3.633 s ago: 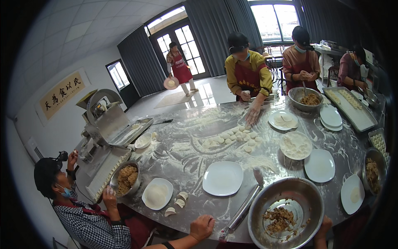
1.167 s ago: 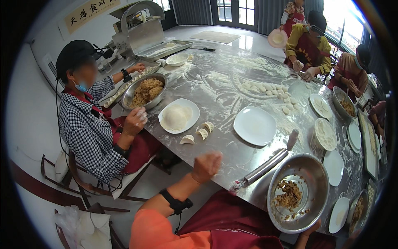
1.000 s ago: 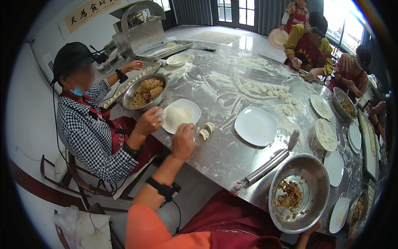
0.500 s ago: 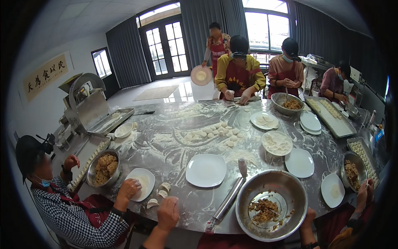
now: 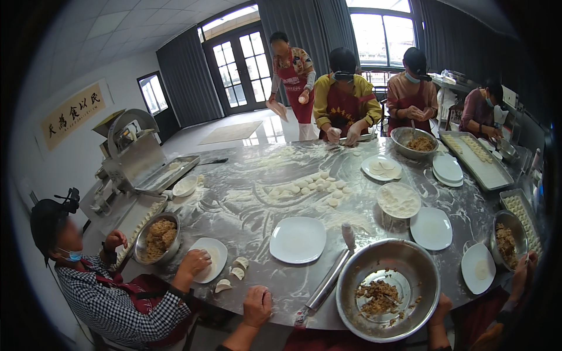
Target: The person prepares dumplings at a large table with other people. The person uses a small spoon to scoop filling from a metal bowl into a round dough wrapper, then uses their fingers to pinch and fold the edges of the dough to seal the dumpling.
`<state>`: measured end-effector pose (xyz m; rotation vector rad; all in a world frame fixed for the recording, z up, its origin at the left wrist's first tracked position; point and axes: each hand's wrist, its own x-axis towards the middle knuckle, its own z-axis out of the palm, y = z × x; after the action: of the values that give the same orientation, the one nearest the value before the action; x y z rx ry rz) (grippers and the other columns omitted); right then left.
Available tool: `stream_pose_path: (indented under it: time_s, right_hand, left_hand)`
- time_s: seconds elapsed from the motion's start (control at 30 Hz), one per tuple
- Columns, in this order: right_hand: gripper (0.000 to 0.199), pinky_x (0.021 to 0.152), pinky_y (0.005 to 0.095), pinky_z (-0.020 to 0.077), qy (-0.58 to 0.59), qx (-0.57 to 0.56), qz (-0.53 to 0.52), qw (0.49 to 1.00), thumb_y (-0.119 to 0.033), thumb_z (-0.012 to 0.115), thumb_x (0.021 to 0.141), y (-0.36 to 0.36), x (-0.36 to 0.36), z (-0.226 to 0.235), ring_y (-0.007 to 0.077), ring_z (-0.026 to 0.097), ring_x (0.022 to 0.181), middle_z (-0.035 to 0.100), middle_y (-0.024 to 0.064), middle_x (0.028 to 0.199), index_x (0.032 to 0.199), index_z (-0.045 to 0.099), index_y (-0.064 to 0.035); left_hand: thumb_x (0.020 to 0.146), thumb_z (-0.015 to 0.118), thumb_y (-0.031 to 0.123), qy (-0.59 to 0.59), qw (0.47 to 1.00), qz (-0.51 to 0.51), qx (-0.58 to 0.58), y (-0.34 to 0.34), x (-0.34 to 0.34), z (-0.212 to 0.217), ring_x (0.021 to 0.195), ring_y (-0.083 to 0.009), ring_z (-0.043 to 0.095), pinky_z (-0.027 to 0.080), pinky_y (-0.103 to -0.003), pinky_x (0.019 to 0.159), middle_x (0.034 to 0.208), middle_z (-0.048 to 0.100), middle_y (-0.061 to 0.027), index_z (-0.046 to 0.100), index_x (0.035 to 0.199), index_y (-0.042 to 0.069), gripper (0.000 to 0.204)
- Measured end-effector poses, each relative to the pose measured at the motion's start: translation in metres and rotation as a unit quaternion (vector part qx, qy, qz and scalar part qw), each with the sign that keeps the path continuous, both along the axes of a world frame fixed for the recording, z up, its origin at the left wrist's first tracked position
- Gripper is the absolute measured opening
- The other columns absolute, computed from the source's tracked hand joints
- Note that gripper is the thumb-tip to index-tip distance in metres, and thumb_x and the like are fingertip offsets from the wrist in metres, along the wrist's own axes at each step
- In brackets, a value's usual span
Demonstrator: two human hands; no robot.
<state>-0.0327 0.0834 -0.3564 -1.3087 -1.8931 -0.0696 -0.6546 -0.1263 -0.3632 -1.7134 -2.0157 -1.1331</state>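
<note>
At the table's near edge my left hand (image 5: 257, 305) rests with its fingers curled in and nothing seen in them. My right hand (image 5: 442, 307) is against the right outer side of a large steel bowl (image 5: 430, 281); its fingers are mostly hidden. Low in that bowl lies some brown chopped filling (image 5: 379, 297). A metal rod with a wooden handle (image 5: 331, 282) lies slantwise left of the bowl. Beyond my left hand sit several folded dumplings (image 5: 237, 272). A white square plate (image 5: 298, 240) lies farther in.
Dough pieces (image 5: 316, 186) and flour cover the middle of the steel table (image 5: 246, 202). A flour bowl (image 5: 398, 200) and a plate (image 5: 431, 229) stand to the right. A co-worker's hand (image 5: 196, 262) reaches over a plate at left; other people work around the table.
My left hand has come down and right onto the table edge. The view has shifted slightly. The co-worker at left has lowered a hand onto the plate; the standing person has turned a pink basin.
</note>
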Motion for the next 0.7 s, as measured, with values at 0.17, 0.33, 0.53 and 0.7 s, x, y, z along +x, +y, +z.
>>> stream_pose_path:
  time_s: [0.17,0.33,0.53,0.7]
  right_hand:
    - [0.032,0.055,0.0554,0.0432,-0.026,-0.024,-0.005,0.999,-0.028,0.081,0.088,0.003,0.004,-0.004,0.0442,0.065,0.062,0.062,0.0206,0.068,0.074,0.064,-0.0058]
    - [0.036,0.059,0.0565,0.0416,-0.007,-0.005,0.007,1.0,-0.034,0.084,0.087,-0.002,0.009,-0.013,0.0433,0.064,0.064,0.061,0.0184,0.069,0.075,0.063,-0.0073]
    - [0.035,0.059,0.0547,0.0381,0.003,-0.003,0.009,1.0,-0.031,0.081,0.086,-0.002,0.019,-0.021,0.0412,0.061,0.063,0.057,0.0173,0.068,0.074,0.059,-0.0068]
    - [0.037,0.06,0.0542,0.0348,-0.01,-0.024,-0.004,1.0,-0.037,0.077,0.091,0.005,0.027,-0.023,0.0417,0.059,0.063,0.055,0.0184,0.07,0.078,0.058,-0.0078]
  left_hand:
    - [0.1,0.074,0.006,0.02,1.0,-0.002,-0.006,0.003,0.001,-0.001,0.106,-0.0436,0.072,0.06,-0.052,0.093,0.11,0.073,-0.02,0.069,0.112,0.002,0.013]
    - [0.097,0.076,0.009,0.03,0.999,0.011,-0.007,0.004,0.003,-0.001,0.106,-0.0437,0.071,0.059,-0.054,0.095,0.11,0.073,-0.0201,0.07,0.111,0.003,0.016]
    - [0.096,0.077,0.012,0.049,0.998,0.011,-0.028,0.008,0.014,0.001,0.105,-0.0422,0.071,0.056,-0.055,0.095,0.109,0.073,-0.0182,0.071,0.107,0.005,0.015]
    - [0.096,0.077,0.015,0.059,0.996,0.022,-0.063,0.013,0.024,0.005,0.102,-0.041,0.07,0.055,-0.053,0.094,0.107,0.073,-0.0159,0.072,0.106,0.006,0.014]
